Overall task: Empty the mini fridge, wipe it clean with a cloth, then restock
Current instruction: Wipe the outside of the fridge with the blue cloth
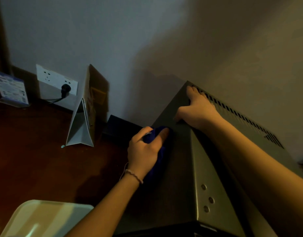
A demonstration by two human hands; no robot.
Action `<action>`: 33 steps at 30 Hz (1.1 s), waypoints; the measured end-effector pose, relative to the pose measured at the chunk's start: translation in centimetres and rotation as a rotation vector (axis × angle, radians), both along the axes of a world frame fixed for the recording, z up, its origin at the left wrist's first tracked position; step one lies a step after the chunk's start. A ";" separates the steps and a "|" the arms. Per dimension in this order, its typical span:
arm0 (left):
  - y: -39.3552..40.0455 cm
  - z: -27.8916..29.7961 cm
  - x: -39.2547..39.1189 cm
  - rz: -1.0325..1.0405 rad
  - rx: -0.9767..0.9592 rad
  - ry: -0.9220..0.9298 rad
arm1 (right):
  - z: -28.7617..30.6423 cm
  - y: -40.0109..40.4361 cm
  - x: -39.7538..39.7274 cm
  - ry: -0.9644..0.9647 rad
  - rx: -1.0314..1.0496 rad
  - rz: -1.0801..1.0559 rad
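Fridge (181,168) — one grey metal mini unit — is sitting on the dark wooden desk (36,159) against the wall, three screws (207,198) showing on its near panel. The left hand (144,151) is gripping one blue cloth (156,135) against the fridge's side, while the right hand (196,108) is lying flat, fingers spread, on top beside the vent slots. One plug (65,88) is sitting in the wall socket — one folded card (82,124) is standing nearby.
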State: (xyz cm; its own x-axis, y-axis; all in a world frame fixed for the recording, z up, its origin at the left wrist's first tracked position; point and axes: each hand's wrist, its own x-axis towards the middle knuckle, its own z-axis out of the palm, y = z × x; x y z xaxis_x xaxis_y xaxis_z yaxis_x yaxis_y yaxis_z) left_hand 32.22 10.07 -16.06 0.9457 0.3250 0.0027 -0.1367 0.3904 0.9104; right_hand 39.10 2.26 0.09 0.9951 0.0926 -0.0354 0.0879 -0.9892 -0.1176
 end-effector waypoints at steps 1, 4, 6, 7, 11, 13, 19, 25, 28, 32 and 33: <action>-0.1 -0.4 1.1 -0.002 -0.001 0.012 | 0.0 0.0 0.0 0.001 0.008 0.004; -0.1 -1.6 4.2 -0.014 0.010 0.061 | 0.0 0.2 -0.1 0.008 0.021 0.013; 0.0 -2.2 5.7 -0.041 0.036 0.095 | 0.2 0.3 -0.2 0.008 0.024 0.006; 0.0 -2.4 6.4 -0.056 0.044 0.110 | 0.2 0.3 -0.1 0.011 0.025 0.002; -0.2 -3.5 9.1 -0.068 0.061 0.214 | 0.1 0.1 0.0 0.003 0.002 0.002; -0.2 -4.1 10.2 -0.064 0.071 0.266 | 0.0 0.0 0.0 -0.004 0.003 0.007; 0.0 -7.2 10.7 -0.077 0.068 0.372 | 0.1 0.1 -0.1 -0.010 0.029 0.006; 0.2 -9.4 7.3 -0.091 0.039 0.434 | 0.0 0.1 -0.2 -0.023 0.035 0.004; 0.7 -9.6 3.5 -0.115 -0.015 0.430 | 0.2 0.2 -0.3 -0.023 0.036 -0.006; 1.0 -8.6 -2.3 -0.099 0.035 0.382 | 0.2 0.5 -0.5 -0.018 0.045 -0.022; 1.1 -7.4 -4.2 -0.067 0.050 0.349 | 0.2 0.6 -0.6 -0.019 0.052 -0.025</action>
State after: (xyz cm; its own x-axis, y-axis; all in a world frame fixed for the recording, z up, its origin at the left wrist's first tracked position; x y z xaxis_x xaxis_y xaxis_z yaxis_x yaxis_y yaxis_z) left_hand 28.06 11.14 -23.44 0.9117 0.2699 -0.3097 0.2102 0.3414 0.9161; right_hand 38.46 2.87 0.30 0.9975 0.0693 -0.0120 0.0664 -0.9836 -0.1676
